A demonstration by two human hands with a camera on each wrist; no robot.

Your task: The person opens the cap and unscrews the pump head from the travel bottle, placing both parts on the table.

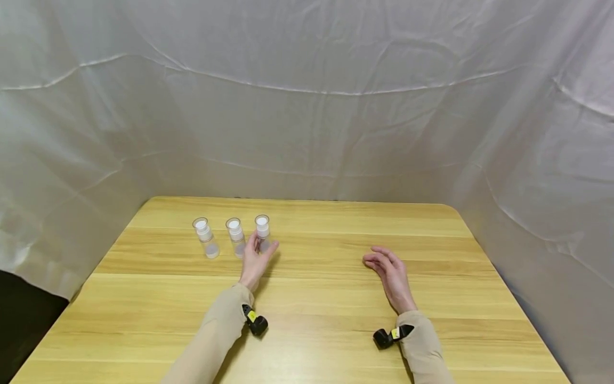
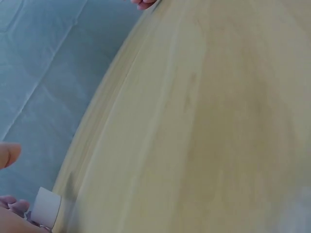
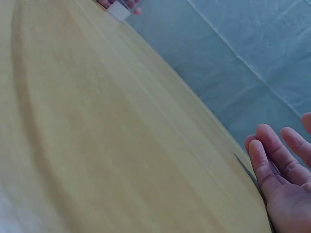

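Note:
Three small clear bottles with white collars and see-through caps stand in a row at the back left of the table: a left bottle [image 1: 206,238], a middle bottle [image 1: 235,237] and a right bottle [image 1: 262,228]. My left hand [image 1: 256,260] is at the right bottle. Its fingers lie along the bottle's left side, while the thumb [image 2: 8,155] sticks out apart from it. A white part of this bottle [image 2: 46,208] shows beside the fingers in the left wrist view. Over the right half of the table, my right hand [image 1: 392,277] holds nothing, its fingers loosely bent.
The wooden table [image 1: 316,298] has rounded back corners. Grey sheeting [image 1: 307,133] hangs behind it and along both sides. A small black camera is strapped to each sleeve.

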